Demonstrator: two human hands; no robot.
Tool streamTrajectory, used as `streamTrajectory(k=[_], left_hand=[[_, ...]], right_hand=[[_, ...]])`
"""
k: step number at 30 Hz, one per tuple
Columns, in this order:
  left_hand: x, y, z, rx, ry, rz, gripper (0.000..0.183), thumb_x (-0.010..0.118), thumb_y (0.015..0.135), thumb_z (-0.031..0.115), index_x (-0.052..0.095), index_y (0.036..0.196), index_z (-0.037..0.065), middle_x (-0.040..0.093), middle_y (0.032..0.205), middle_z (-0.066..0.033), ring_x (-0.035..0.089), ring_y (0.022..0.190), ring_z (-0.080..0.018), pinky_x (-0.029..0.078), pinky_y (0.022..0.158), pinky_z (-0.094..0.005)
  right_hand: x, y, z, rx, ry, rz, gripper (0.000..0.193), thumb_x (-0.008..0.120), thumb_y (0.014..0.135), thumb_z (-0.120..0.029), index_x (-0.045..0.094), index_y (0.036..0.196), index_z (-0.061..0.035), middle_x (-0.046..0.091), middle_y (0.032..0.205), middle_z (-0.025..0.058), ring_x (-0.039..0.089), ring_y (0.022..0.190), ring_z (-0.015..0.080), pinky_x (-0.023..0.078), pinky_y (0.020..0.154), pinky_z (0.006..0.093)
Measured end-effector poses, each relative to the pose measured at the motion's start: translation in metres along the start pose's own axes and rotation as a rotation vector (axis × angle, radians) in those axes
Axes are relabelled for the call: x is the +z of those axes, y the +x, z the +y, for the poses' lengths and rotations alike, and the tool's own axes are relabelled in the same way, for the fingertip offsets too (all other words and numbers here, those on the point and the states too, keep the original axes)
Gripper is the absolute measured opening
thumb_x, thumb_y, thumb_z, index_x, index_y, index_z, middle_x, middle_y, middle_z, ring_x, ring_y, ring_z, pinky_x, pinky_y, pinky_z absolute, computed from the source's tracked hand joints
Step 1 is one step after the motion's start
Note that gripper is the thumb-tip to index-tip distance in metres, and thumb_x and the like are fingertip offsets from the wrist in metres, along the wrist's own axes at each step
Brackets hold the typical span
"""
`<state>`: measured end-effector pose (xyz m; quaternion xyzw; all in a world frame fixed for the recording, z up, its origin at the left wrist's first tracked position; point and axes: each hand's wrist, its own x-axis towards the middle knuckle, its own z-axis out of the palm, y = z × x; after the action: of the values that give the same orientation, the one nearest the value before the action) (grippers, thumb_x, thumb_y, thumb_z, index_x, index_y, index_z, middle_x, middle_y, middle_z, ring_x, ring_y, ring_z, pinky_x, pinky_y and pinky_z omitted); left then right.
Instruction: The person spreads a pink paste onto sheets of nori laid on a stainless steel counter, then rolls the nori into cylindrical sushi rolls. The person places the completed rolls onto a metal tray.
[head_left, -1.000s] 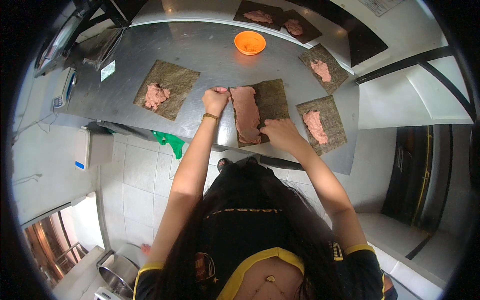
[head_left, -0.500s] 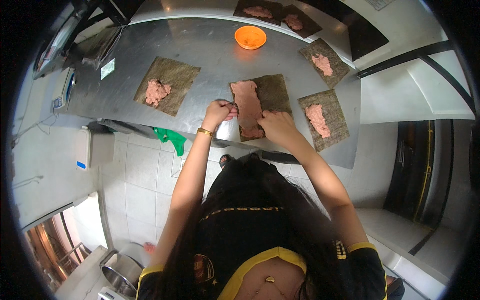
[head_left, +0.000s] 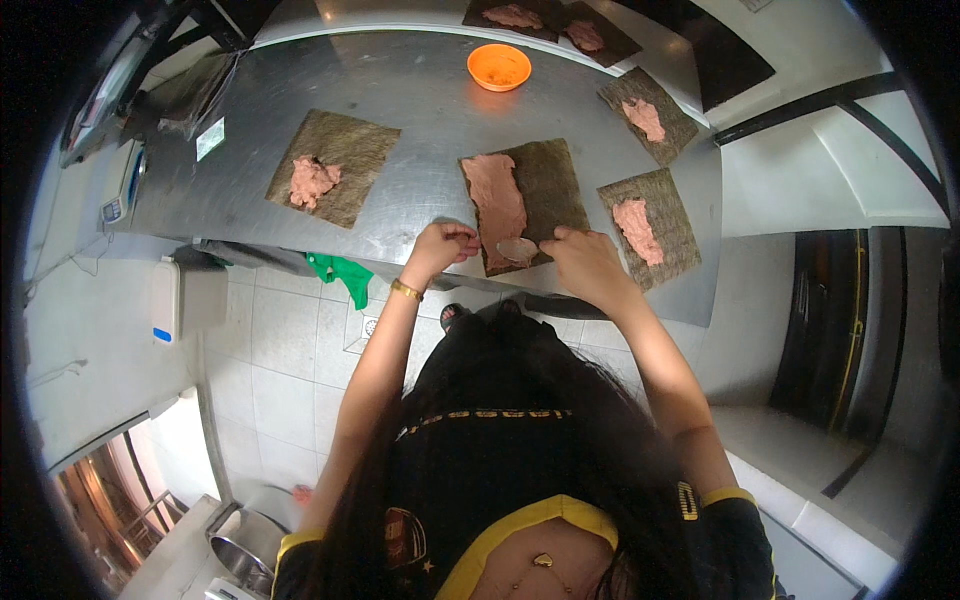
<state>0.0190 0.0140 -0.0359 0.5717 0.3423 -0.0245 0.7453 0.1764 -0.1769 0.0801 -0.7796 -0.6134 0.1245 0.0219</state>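
Observation:
A seaweed sheet [head_left: 548,190] lies before me, a band of pink minced paste [head_left: 495,190] spread down its left side. My right hand [head_left: 588,262] is closed around the handle of a spoon [head_left: 517,251], whose bowl rests on the paste at the sheet's near end. Beside the sheet's near left edge is my left hand [head_left: 442,250], its fingers curled together. Whether they pinch the sheet's edge I cannot make out.
Another seaweed sheet [head_left: 355,160] with a paste lump lies left; two more, a near one [head_left: 680,205] and a far one [head_left: 675,125], lie right. An orange bowl [head_left: 499,67] stands at the back of the steel table [head_left: 420,90]. A green cloth [head_left: 343,275] hangs at the front edge.
My right hand has moved slightly right and nearer to me, and the spoon's bowl now shows on the paste. The left hand has shifted a little nearer too.

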Motion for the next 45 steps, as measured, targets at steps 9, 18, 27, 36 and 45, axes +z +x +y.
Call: streamTrajectory(k=[9, 18, 27, 36, 45], left_hand=[[0.031, -0.038, -0.016, 0.296, 0.487, 0.329, 0.02, 0.066, 0.075, 0.007, 0.068, 0.094, 0.003, 0.07, 0.078, -0.0086, 0.068, 0.074, -0.0177, 0.053, 0.065, -0.0294], [0.047, -0.042, -0.015, 0.3, 0.616, 0.493, 0.021, 0.071, 0.066, 0.009, 0.065, 0.087, 0.008, 0.066, 0.076, -0.0046, 0.065, 0.074, -0.0247, 0.051, 0.064, -0.0371], [0.055, -0.049, -0.01, 0.284, 0.655, 0.53, 0.028, 0.071, 0.067, 0.009, 0.061, 0.093, 0.01, 0.061, 0.083, -0.0051, 0.062, 0.079, -0.0251, 0.051, 0.067, -0.0378], [0.053, -0.048, -0.013, 0.346, 0.68, 0.53, 0.027, 0.072, 0.067, 0.01, 0.062, 0.092, 0.011, 0.06, 0.083, -0.0055, 0.062, 0.077, -0.025, 0.051, 0.066, -0.0383], [0.051, -0.046, -0.013, 0.348, 0.692, 0.518, 0.027, 0.073, 0.067, 0.011, 0.062, 0.092, 0.011, 0.06, 0.081, -0.006, 0.062, 0.076, -0.0254, 0.05, 0.064, -0.0382]], right_hand=[[0.011, -0.003, -0.014, -0.138, -0.172, 0.062, 0.027, 0.053, 0.078, -0.009, 0.067, 0.1, -0.0078, 0.059, 0.09, 0.0085, 0.062, 0.089, 0.0265, 0.052, 0.069, 0.0391], [0.005, 0.012, -0.004, 0.021, -0.205, 0.047, 0.024, 0.054, 0.077, -0.008, 0.067, 0.097, -0.0059, 0.06, 0.09, 0.0095, 0.063, 0.088, 0.0278, 0.052, 0.069, 0.0384], [0.018, 0.005, -0.023, 0.008, -0.156, -0.047, 0.024, 0.052, 0.078, -0.008, 0.066, 0.097, -0.0028, 0.062, 0.088, 0.0124, 0.065, 0.083, 0.0295, 0.052, 0.064, 0.0387], [0.022, -0.014, -0.013, -0.093, -0.263, -0.034, 0.023, 0.052, 0.082, -0.011, 0.064, 0.1, -0.004, 0.06, 0.088, 0.0083, 0.063, 0.083, 0.0267, 0.051, 0.066, 0.0384], [0.011, -0.012, 0.03, -0.137, -0.273, 0.016, 0.029, 0.052, 0.079, -0.009, 0.066, 0.104, -0.0084, 0.06, 0.088, 0.0069, 0.062, 0.087, 0.0264, 0.05, 0.077, 0.038]])
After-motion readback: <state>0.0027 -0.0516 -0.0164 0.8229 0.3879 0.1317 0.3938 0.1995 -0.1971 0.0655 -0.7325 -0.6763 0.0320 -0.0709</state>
